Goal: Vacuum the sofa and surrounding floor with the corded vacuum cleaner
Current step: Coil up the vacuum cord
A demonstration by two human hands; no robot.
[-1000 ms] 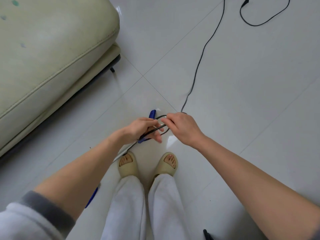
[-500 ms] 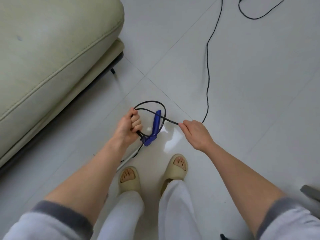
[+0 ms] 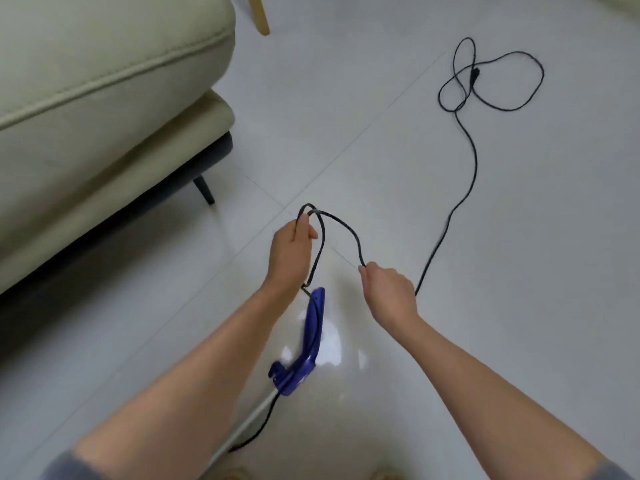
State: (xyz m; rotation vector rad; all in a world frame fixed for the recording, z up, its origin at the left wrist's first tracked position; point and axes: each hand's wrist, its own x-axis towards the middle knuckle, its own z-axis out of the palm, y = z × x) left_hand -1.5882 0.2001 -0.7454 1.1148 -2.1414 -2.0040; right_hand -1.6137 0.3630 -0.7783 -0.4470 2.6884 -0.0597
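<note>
My left hand (image 3: pixel 290 252) grips folded loops of the black power cord (image 3: pixel 465 188) above the vacuum's blue handle (image 3: pixel 308 337). My right hand (image 3: pixel 389 289) pinches the same cord a little to the right, with an arc of cord between the two hands. Past my right hand the cord runs away across the white tile floor (image 3: pixel 519 306) to a loose tangle with the plug (image 3: pixel 475 75) at the far right. A white tube (image 3: pixel 242 427) leads down from the blue handle between my forearms. The pale green sofa (image 3: pixel 104 98) fills the left side.
A dark sofa leg (image 3: pixel 205 190) stands at the sofa's near corner. The foot of a wooden furniture leg (image 3: pixel 261 15) shows at the top edge. The vacuum's body is out of view.
The view has tilted up, so the plug and the cord's far tangle are in sight. My left hand has risen above the blue handle, and the hands have drawn further apart along the cord.
</note>
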